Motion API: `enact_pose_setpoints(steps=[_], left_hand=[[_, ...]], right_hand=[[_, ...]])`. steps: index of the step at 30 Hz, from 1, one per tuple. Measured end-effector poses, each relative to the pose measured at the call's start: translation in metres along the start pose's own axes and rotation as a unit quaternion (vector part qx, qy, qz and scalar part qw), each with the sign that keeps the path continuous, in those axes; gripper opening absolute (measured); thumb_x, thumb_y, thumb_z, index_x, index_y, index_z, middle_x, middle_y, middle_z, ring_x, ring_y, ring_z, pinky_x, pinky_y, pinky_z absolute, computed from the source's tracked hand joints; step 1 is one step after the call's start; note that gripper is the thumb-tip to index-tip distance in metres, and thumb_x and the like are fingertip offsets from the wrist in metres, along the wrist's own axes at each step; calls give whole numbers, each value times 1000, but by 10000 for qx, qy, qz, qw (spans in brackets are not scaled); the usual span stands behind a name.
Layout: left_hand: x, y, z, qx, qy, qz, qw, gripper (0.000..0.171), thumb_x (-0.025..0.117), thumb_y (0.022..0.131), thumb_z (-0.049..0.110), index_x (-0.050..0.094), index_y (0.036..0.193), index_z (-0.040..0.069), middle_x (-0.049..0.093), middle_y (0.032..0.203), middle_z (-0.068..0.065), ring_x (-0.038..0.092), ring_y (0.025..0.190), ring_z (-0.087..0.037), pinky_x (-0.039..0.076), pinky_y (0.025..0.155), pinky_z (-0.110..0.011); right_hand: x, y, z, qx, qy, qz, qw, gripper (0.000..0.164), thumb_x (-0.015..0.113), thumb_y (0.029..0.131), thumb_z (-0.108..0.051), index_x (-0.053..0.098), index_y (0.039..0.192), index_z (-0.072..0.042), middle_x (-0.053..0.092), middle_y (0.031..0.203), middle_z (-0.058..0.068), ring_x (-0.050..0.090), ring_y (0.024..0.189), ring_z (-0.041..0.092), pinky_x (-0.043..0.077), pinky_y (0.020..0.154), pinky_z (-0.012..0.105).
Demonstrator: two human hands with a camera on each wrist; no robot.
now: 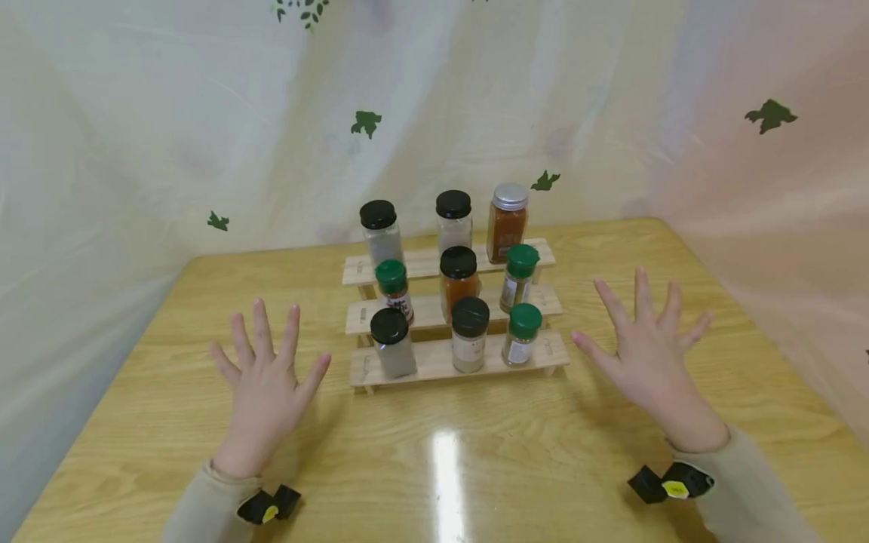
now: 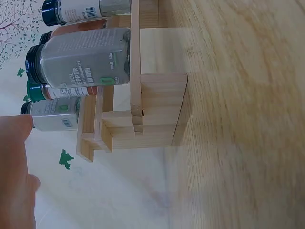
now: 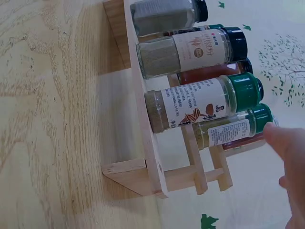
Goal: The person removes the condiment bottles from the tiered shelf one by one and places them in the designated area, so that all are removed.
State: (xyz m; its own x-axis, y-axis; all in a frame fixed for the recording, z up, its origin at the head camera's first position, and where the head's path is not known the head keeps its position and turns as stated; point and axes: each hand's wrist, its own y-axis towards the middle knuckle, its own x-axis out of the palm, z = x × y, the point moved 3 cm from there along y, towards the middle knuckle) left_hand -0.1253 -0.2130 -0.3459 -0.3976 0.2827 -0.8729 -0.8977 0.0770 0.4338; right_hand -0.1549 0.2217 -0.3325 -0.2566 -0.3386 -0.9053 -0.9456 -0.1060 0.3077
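Observation:
A three-step wooden rack (image 1: 434, 369) stands at the middle of the table, bearing several spice jars. On its front step are a black-lidded grey jar (image 1: 394, 351), a black-capped jar with a pale label (image 1: 469, 348) and a green-capped jar (image 1: 520, 345). The middle step carries a green-capped jar (image 1: 396, 290), an orange-brown jar (image 1: 458, 286) and another green-capped one (image 1: 517, 285). At the back, a silver-lidded red-brown jar (image 1: 507, 226) stands beside two black-lidded jars. My left hand (image 1: 265, 392) is spread left of the rack, my right hand (image 1: 655, 362) spread on its right; both hold nothing.
The wooden table (image 1: 421, 452) reaches out on both sides of the rack and in front of it. Behind hangs a pale curtain (image 1: 271, 136) with green leaf prints. Each sleeve has a black wrist device (image 1: 268, 504) at its cuff.

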Motion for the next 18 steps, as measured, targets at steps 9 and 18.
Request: enact_pose_setpoints(steps=[9, 18], left_hand=[[-3, 10, 0, -454, -2312, -373, 9711, 67, 55, 96, 25, 21, 150, 6, 3, 151, -27, 16, 134, -48, 26, 99, -68], [19, 17, -2, -1931, -4321, -1882, 8606, 57, 46, 100, 20, 21, 148, 4, 19, 150, -24, 37, 131, -37, 46, 99, -39]], right_hand=[[3, 10, -3, -902, 2349, 755, 9649, 54, 64, 90, -18, 42, 136, -1, 34, 142, 25, 29, 129, 43, 18, 105, 61], [19, 22, -13, -1282, 4747, 324, 8702, 45, 56, 85, 15, 44, 128, 10, 53, 125, -11, 51, 111, 5, 40, 95, 13]])
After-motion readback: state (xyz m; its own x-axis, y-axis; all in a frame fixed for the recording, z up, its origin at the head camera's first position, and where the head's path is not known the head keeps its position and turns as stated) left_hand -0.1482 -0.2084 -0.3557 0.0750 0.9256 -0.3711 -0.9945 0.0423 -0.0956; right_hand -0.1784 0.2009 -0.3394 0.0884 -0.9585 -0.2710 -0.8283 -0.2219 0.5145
